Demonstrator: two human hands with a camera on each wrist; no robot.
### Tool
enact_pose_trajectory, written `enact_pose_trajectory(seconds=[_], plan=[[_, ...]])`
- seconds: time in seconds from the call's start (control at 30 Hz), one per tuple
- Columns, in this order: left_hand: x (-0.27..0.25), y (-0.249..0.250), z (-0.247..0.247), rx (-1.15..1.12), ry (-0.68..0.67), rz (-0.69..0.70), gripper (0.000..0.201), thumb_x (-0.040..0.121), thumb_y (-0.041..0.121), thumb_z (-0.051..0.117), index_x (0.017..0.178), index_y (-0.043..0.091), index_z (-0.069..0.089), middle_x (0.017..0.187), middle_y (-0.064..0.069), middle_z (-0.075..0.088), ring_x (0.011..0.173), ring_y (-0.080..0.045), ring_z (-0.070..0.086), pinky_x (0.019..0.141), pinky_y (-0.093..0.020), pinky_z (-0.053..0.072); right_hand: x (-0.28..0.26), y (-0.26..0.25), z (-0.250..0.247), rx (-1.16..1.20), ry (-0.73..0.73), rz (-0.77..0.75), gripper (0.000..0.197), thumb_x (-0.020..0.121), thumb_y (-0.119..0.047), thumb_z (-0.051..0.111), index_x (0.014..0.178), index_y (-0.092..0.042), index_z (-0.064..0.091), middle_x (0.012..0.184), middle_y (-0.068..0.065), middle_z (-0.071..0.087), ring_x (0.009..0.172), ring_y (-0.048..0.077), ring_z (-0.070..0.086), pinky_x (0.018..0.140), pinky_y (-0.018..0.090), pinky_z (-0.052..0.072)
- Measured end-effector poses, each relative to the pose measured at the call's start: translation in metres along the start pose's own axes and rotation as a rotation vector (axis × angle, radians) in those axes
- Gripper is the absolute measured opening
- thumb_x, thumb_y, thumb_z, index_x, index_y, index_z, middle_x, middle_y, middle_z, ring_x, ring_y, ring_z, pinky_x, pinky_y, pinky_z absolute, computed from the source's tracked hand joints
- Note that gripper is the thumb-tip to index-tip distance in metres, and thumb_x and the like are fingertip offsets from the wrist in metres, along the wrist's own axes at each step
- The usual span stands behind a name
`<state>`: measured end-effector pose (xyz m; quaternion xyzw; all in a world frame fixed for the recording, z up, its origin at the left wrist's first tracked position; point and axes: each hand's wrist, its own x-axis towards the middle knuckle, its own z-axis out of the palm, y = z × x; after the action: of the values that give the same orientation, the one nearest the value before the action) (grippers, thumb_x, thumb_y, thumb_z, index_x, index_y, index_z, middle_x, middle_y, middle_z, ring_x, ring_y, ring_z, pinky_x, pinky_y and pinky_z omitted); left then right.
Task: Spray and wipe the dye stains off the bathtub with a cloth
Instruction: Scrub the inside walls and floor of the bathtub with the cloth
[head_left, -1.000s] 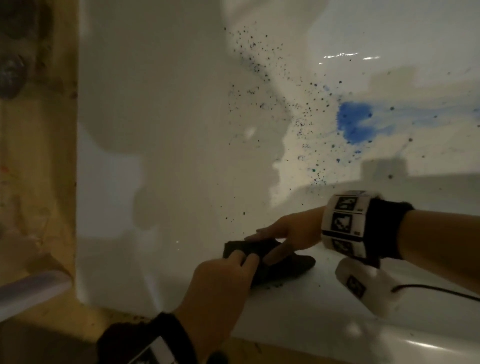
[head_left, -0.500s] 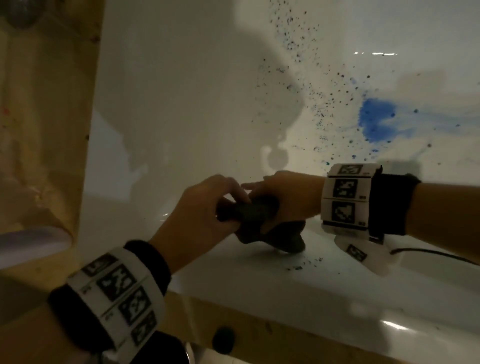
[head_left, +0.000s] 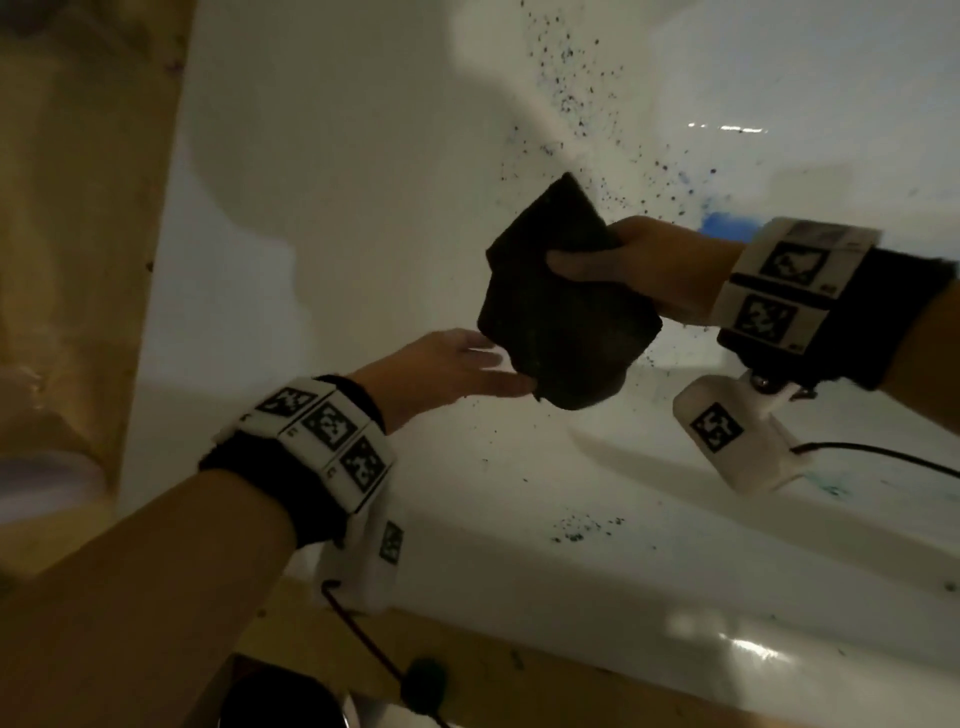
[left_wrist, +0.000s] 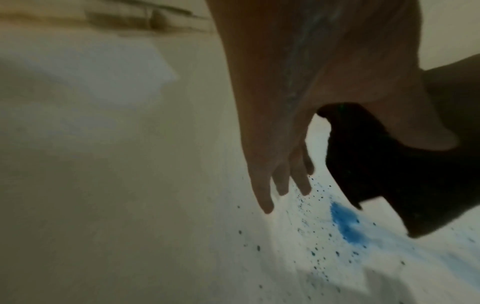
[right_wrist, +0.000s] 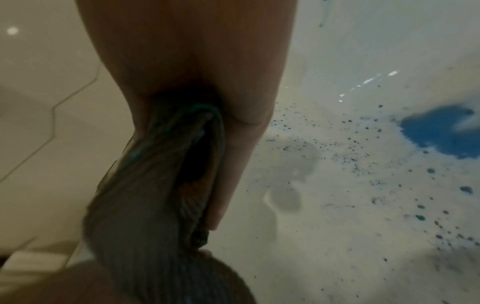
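Note:
My right hand (head_left: 587, 254) grips a dark cloth (head_left: 561, 312) and holds it up in the air over the white bathtub (head_left: 337, 182). The cloth hangs loosely folded, seen up close in the right wrist view (right_wrist: 145, 205). Just below and left of it, my left hand (head_left: 493, 369) is flat with straight fingers (left_wrist: 267, 185), its fingertips touching the cloth's lower corner (left_wrist: 389, 174). A bright blue dye stain (head_left: 722, 223) shows on the tub floor behind my right wrist, also clear in both wrist views (left_wrist: 345, 224) (right_wrist: 441, 131). Dark dye specks (head_left: 571, 78) scatter around it.
The tub's near rim (head_left: 675, 597) runs along the bottom and bears a small patch of specks (head_left: 582, 527). A tan wooden surround (head_left: 78, 260) borders the tub on the left. Pale wall tiles (right_wrist: 52, 102) show in the right wrist view.
The cloth has come up off the tub rim. My left hand has let go of it and opened below it, while my right hand keeps hold and has raised it.

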<state>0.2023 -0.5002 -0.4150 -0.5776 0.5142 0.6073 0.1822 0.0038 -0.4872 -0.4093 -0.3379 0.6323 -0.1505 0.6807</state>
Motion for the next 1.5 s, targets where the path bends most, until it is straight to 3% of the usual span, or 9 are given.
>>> enact_pose_trajectory(seconds=[0.33,0.53,0.7,0.87,1.03,1.2,1.37,1.43,1.5], plan=[[0.007,0.010,0.003,-0.311,0.033,0.055,0.036,0.077,0.016,0.071,0.111,0.006,0.063,0.107,-0.008,0.069,0.097,-0.019,0.067,0.088,-0.031,0.054,0.002,0.013,-0.015,0.090,0.177,0.038,0.021,0.081,-0.041,0.062,0.081,-0.021,0.056,0.087,-0.004,0.063,0.087,0.018,0.063,0.083,0.030,0.051],[0.007,0.023,-0.003,-0.151,0.308,0.324,0.016,0.082,0.011,0.067,0.096,0.017,0.062,0.094,0.005,0.063,0.088,-0.008,0.061,0.078,-0.016,0.054,0.005,0.028,-0.011,-0.032,0.214,0.128,0.036,0.083,-0.048,0.057,0.078,-0.013,0.054,0.078,-0.001,0.060,0.070,0.011,0.059,0.064,0.019,0.048],[0.017,0.025,0.006,0.021,0.590,0.191,0.035,0.084,0.021,0.067,0.113,0.008,0.053,0.103,-0.003,0.056,0.094,-0.017,0.055,0.078,-0.027,0.048,0.002,0.034,-0.011,0.126,0.120,0.141,0.032,0.082,-0.050,0.055,0.083,-0.018,0.055,0.089,0.000,0.064,0.080,0.012,0.063,0.068,0.020,0.051],[0.007,0.036,0.012,-0.278,0.361,0.147,0.026,0.097,0.016,0.047,0.115,-0.001,0.057,0.092,-0.011,0.066,0.082,-0.023,0.068,0.075,-0.033,0.057,-0.004,0.026,-0.010,0.361,0.055,0.104,0.029,0.074,-0.044,0.060,0.084,-0.017,0.053,0.088,0.000,0.065,0.076,0.012,0.065,0.065,0.021,0.054],[0.013,0.045,0.011,-0.224,0.332,0.156,0.024,0.091,0.009,0.056,0.112,-0.002,0.060,0.099,-0.014,0.069,0.085,-0.022,0.069,0.075,-0.031,0.058,0.007,0.021,0.009,0.033,0.129,-0.051,0.037,0.068,-0.014,0.076,0.098,-0.018,0.057,0.104,0.000,0.063,0.102,0.020,0.060,0.094,0.034,0.048],[0.015,0.026,-0.022,0.719,0.286,0.138,0.047,0.093,0.024,0.054,0.138,0.018,0.043,0.146,-0.006,0.038,0.136,-0.020,0.033,0.111,-0.031,0.023,0.007,0.023,0.010,-0.339,0.258,-0.078,0.035,0.080,-0.001,0.061,0.114,-0.012,0.060,0.093,-0.001,0.056,0.098,0.019,0.056,0.084,0.024,0.039],[-0.011,-0.018,-0.060,1.653,0.062,-0.167,0.092,0.086,0.057,0.049,0.149,0.023,-0.010,0.154,-0.007,-0.023,0.142,-0.022,-0.020,0.115,-0.048,-0.005,-0.036,0.037,0.038,-0.583,-0.162,-0.209,0.048,0.097,-0.023,0.044,0.140,-0.037,0.030,0.069,-0.021,0.057,0.057,-0.002,0.059,0.051,0.014,0.047],[-0.022,-0.029,-0.065,1.690,0.034,-0.228,0.098,0.085,0.061,0.048,0.147,0.023,-0.017,0.152,-0.008,-0.029,0.142,-0.023,-0.022,0.115,-0.049,-0.005,-0.050,0.052,0.053,-0.766,-0.359,-0.224,0.058,0.098,-0.027,0.042,0.146,-0.040,0.013,0.107,-0.017,0.059,0.086,0.001,0.062,0.076,0.020,0.054],[-0.025,-0.032,-0.068,1.633,0.020,-0.242,0.098,0.086,0.061,0.047,0.146,0.024,-0.022,0.150,-0.007,-0.032,0.142,-0.022,-0.021,0.116,-0.046,-0.004,-0.061,0.068,0.065,-0.876,-0.600,-0.156,0.067,0.097,-0.027,0.043,0.144,-0.048,-0.001,0.154,-0.009,0.015,0.128,0.014,0.040,0.109,0.032,0.034]])
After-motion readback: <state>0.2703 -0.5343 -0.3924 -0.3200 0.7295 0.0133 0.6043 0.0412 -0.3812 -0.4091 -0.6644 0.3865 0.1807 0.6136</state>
